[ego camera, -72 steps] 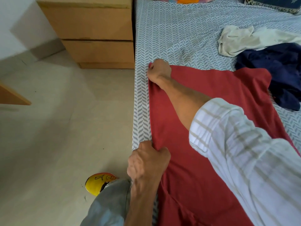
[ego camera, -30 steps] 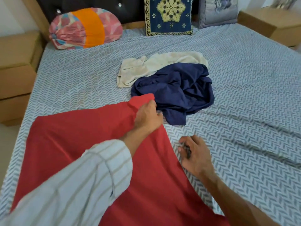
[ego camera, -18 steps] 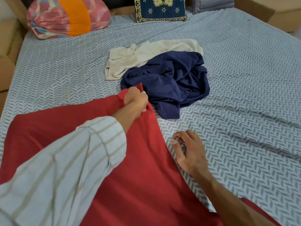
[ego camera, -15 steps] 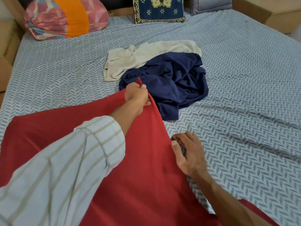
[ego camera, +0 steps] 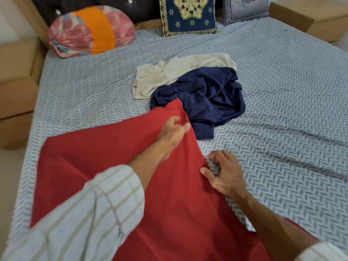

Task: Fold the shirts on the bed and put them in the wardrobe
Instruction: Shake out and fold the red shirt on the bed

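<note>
The left hand pinches the red shirt at its far edge; the right hand, fingers loosely curled, presses bedsheet beside it, holding nothing. Lifting could drag the navy shirt along; it lies touching.

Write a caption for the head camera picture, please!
Left hand lifts the red shirt corner beside a crumpled navy shirt.

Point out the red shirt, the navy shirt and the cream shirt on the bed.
red shirt (ego camera: pixel 98 162): head view, flat spread part near the left edge.
navy shirt (ego camera: pixel 203 97): head view, middle of the crumpled heap.
cream shirt (ego camera: pixel 165 74): head view, bunched middle section.
</note>
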